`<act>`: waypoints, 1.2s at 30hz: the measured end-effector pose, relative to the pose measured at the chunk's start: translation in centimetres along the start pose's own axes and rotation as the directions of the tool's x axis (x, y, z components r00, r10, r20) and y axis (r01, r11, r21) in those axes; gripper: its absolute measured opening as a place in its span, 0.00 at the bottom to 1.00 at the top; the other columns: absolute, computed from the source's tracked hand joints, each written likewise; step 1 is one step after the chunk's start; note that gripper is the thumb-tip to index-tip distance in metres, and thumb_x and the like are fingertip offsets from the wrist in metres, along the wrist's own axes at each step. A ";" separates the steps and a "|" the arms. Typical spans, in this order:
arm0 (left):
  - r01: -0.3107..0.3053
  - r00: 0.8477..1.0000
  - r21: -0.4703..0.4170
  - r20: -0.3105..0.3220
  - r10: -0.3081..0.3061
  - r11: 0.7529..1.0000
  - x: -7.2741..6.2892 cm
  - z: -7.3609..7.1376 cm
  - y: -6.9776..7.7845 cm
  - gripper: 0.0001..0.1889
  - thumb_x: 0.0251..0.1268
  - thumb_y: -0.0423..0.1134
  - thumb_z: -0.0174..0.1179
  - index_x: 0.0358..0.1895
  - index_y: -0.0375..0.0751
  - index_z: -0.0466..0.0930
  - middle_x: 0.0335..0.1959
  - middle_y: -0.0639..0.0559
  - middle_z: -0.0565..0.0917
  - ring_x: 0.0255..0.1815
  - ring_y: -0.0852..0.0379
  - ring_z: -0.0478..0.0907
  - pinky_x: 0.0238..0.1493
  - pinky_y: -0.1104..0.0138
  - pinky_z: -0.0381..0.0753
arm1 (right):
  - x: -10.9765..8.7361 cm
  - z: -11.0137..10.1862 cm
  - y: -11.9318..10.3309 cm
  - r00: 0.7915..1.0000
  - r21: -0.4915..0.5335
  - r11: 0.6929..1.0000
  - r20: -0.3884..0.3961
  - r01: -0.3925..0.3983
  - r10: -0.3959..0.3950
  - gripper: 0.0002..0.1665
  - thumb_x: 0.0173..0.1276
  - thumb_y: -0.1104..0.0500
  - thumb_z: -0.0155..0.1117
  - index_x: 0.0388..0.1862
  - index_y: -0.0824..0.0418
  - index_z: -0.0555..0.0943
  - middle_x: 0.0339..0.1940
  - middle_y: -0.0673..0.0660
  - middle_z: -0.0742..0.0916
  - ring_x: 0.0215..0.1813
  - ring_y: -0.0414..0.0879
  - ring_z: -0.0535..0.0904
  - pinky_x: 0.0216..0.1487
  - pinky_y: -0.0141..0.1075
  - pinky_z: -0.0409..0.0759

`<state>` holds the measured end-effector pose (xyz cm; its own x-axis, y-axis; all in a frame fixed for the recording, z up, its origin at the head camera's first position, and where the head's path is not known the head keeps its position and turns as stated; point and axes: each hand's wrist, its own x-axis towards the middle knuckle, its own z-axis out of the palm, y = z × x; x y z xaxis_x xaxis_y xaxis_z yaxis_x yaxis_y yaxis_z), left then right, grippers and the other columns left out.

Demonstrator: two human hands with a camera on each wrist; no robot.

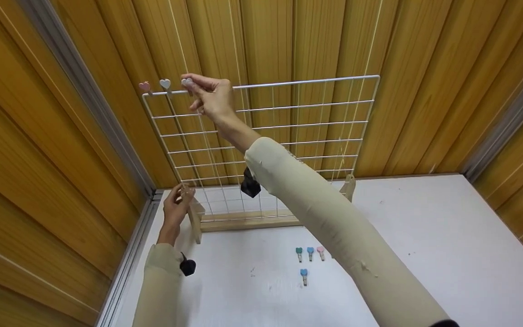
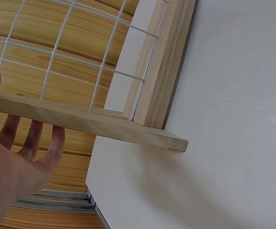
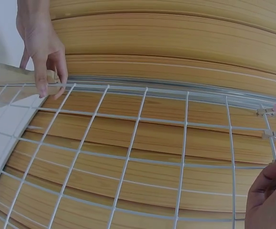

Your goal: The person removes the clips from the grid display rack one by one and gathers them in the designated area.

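Observation:
A white wire grid (image 1: pixel 284 122) stands upright in a wooden stand (image 1: pixel 248 222). At its top wire, my right hand (image 1: pixel 216 97) pinches a white heart clothespin (image 1: pixel 187 82) between thumb and fingers. To the left of it, a pink heart clothespin (image 1: pixel 144 86) and another white heart clothespin (image 1: pixel 165 83) are clipped on the same wire; both also show in the right wrist view. My left hand (image 1: pixel 177 206) grips the upper end of the stand's left side piece (image 2: pixel 90 121), thumb on one side and fingers on the other.
On the white table (image 1: pixel 425 227) lie several heart clothespins, among them a green one (image 1: pixel 299 252), a blue one (image 1: pixel 310 252), a pink one (image 1: pixel 320 252) and, nearer, a second blue one (image 1: pixel 304 275). My right forearm may cover more. Wood-patterned walls (image 1: pixel 425 91) enclose the table.

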<state>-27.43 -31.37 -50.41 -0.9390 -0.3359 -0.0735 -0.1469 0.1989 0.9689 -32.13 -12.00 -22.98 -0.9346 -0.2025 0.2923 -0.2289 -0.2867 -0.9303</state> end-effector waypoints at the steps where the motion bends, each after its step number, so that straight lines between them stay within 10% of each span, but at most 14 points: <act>1: -0.001 1.000 0.002 0.001 0.001 1.000 0.1 0.0 0.0 0.31 0.78 0.47 0.57 0.78 0.44 0.62 0.74 0.37 0.67 0.69 0.43 0.69 0.66 0.52 0.74 | 0.0 0.0 0.1 1.000 0.002 1.000 0.001 0.007 -0.007 0.17 0.74 0.65 0.62 0.57 0.68 0.85 0.53 0.66 0.89 0.14 0.35 0.76 0.18 0.24 0.70; 11: 0.010 1.000 0.016 0.014 -0.010 1.000 0.7 1.4 0.2 0.30 0.77 0.48 0.60 0.76 0.46 0.67 0.71 0.40 0.72 0.62 0.50 0.74 0.50 0.66 0.80 | 0.1 -1.8 0.5 0.997 0.210 0.977 -0.080 0.031 -0.014 0.19 0.74 0.65 0.61 0.61 0.67 0.83 0.56 0.67 0.87 0.15 0.36 0.75 0.18 0.22 0.69; 19: 0.013 1.000 0.023 0.008 -0.013 1.000 1.3 1.3 0.3 0.29 0.78 0.48 0.58 0.77 0.47 0.65 0.73 0.41 0.70 0.64 0.49 0.72 0.55 0.64 0.77 | -1.3 -4.9 -0.4 0.998 0.071 0.997 0.053 0.033 -0.036 0.18 0.76 0.61 0.62 0.61 0.63 0.84 0.48 0.59 0.92 0.19 0.37 0.77 0.22 0.25 0.70; 28: 0.006 1.000 0.087 -0.013 -0.005 0.996 2.4 1.8 1.5 0.29 0.77 0.47 0.59 0.76 0.45 0.66 0.72 0.38 0.70 0.70 0.42 0.70 0.70 0.51 0.73 | -5.3 -13.7 -1.3 0.996 -0.073 0.997 0.093 0.021 -0.014 0.19 0.76 0.62 0.63 0.62 0.64 0.83 0.42 0.53 0.92 0.23 0.37 0.81 0.25 0.25 0.77; 36: 0.021 0.995 0.020 0.100 -0.023 1.000 3.1 1.5 2.1 0.34 0.77 0.55 0.57 0.79 0.46 0.62 0.78 0.40 0.64 0.79 0.43 0.61 0.79 0.49 0.64 | -10.9 -23.3 1.0 0.993 -0.270 0.962 0.096 -0.035 0.062 0.20 0.77 0.61 0.63 0.64 0.66 0.81 0.38 0.47 0.90 0.30 0.37 0.84 0.30 0.25 0.81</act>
<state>-31.13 -30.62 -48.97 -0.9617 -0.2470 -0.1186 -0.1727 0.2103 0.9623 -28.49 11.75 -32.22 -0.9167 -0.3087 0.2535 -0.2614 -0.0163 -0.9651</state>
